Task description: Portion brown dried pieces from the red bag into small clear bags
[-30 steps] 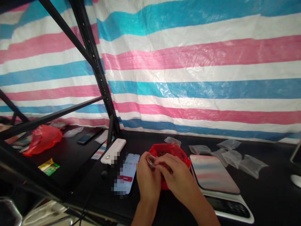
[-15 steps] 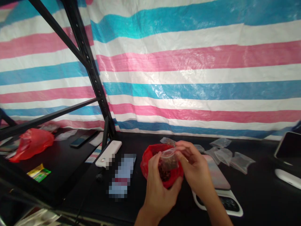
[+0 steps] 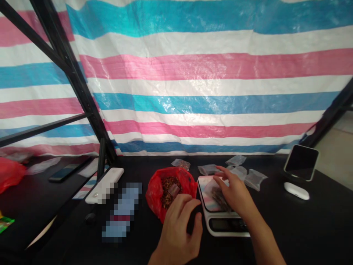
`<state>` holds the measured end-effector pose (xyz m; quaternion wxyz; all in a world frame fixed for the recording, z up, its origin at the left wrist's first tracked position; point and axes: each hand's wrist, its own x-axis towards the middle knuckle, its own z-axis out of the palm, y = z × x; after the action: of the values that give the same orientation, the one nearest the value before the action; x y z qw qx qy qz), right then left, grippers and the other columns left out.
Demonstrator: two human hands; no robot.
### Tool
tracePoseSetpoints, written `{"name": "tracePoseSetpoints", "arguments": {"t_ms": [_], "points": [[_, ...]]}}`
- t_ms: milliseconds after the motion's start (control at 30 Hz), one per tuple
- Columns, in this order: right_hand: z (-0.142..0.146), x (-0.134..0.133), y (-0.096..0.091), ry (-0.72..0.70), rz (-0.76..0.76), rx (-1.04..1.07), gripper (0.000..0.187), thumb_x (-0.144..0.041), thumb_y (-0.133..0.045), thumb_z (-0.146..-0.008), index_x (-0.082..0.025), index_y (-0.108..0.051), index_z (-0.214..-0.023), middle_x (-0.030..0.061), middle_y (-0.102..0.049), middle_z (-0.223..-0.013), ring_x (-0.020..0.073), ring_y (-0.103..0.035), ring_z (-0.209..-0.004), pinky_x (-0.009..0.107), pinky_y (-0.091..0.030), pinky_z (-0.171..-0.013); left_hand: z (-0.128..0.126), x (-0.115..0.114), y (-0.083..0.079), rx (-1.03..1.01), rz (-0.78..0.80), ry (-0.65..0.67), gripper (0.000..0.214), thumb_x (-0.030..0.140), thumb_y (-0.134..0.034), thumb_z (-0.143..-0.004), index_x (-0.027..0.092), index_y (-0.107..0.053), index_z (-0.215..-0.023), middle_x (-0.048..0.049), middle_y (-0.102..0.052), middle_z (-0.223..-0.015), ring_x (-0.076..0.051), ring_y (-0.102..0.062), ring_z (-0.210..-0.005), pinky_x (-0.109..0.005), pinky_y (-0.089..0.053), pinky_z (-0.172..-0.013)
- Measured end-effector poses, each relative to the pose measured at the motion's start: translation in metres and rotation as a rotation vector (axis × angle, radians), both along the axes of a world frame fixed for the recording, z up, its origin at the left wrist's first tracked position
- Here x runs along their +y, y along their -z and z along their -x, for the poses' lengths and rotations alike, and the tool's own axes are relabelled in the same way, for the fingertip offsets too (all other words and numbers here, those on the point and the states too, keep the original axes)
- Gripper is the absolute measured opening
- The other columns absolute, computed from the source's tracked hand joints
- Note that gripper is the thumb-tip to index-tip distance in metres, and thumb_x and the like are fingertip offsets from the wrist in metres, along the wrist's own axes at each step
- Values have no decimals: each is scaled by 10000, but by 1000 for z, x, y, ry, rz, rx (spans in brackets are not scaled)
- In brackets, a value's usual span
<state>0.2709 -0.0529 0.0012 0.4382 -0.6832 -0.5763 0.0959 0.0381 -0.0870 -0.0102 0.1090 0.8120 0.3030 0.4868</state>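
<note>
Both open, empty — left hand by red bag, right hand over filled pouch.

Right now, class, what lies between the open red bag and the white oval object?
In the head view: the scale, a clear bag on or just above it, and the right hand.

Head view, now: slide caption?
Clear bag of brown bits on the scale, open right hand by it; open left hand near the red bag.
</note>
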Motion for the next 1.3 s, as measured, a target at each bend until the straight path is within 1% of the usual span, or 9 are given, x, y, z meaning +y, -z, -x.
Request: {"name": "tracePoseSetpoints", "arguments": {"t_ms": [133, 233, 500, 700, 800, 867, 967, 1100, 1300], "points": [[-9, -4, -9, 72, -175, 50, 474, -508, -498, -921, -191, -650, -1239, 130, -746, -1097, 274, -672, -987, 447, -504, -919, -5, -1, -4, 29, -21, 32, 209, 137, -498, -939, 217, -614, -1093, -100, -661, -970, -203, -651, -895, -327, -563, -773], [-17, -12, -17, 112, -207, 90, 495, -580, -489, -918, -205, -677, -1181, 127, -750, -1095, 276, -684, -980, 438, -517, -902, -6, -1, -7, -7, -60, 28, 201, 103, -494, -928, 205, -625, -1041, -83, -657, -926, -190, -632, -857, -319, -550, -745], [-22, -28, -33, -64, -61, 11, 403, -552, -528, -905, -240, -738, -1050, 95, -768, -1091, 289, -708, -1023, 411, -545, -903, -5, -1, -10, -42, -109, 9, 233, 31, -490, -903, 197, -624, -998, -60, -644, -892, -190, -596, -896, -349, -535, -842], [-21, -36, -38, -128, 49, -10, 388, -538, -518, -907, -232, -732, -1011, 94, -766, -1024, 274, -705, -929, 411, -539, -877, -2, 0, -12, -48, -102, 26, 235, 24, -495, -899, 198, -621, -996, -62, -650, -889, -191, -598, -878, -333, -533, -797], [-22, -40, -37, -148, 102, -45, 358, -528, -506, -910, -233, -709, -912, 72, -742, -883, 254, -684, -811, 392, -529, -793, -1, 1, -13, -53, -104, 24, 229, 22, -493, -899, 199, -612, -984, -56, -647, -874, -187, -595, -867, -336, -528, -802], [-24, -41, -34, -143, 109, -68, 346, -522, -507, -908, -230, -693, -903, 65, -718, -846, 246, -663, -779, 389, -515, -769, -1, 1, -13, -59, -109, 24, 228, 19, -492, -897, 200, -604, -978, -53, -644, -867, -185, -591, -859, -337, -523, -805], [-28, -41, -25, -108, 82, -114, 338, -508, -527, -898, -225, -688, -988, 75, -708, -906, 255, -655, -832, 408, -501, -808, -1, 1, -12, -60, -112, 30, 229, 15, -492, -896, 198, -599, -983, -54, -643, -875, -185, -589, -868, -338, -519, -809], [-28, -41, -12, -49, 85, -257, 345, -480, -569, -880, -235, -686, -1093, 92, -705, -996, 291, -659, -943, 450, -481, -882, -2, 1, -11, -62, -114, 37, 231, 10, -491, -897, 196, -596, -985, -51, -639, -871, -180, -585, -864, -340, -516, -823], [5, -39, -9, 15, 221, -427, 464, -452, -692, -834, -208, -648, -1226, 133, -650, -1202, 347, -583, -1159, 496, -433, -985, -6, 1, -12, -56, -115, 32, 222, 16, -488, -899, 200, -597, -961, -49, -635, -851, -181, -591, -837, -320, -517, -769]]}}
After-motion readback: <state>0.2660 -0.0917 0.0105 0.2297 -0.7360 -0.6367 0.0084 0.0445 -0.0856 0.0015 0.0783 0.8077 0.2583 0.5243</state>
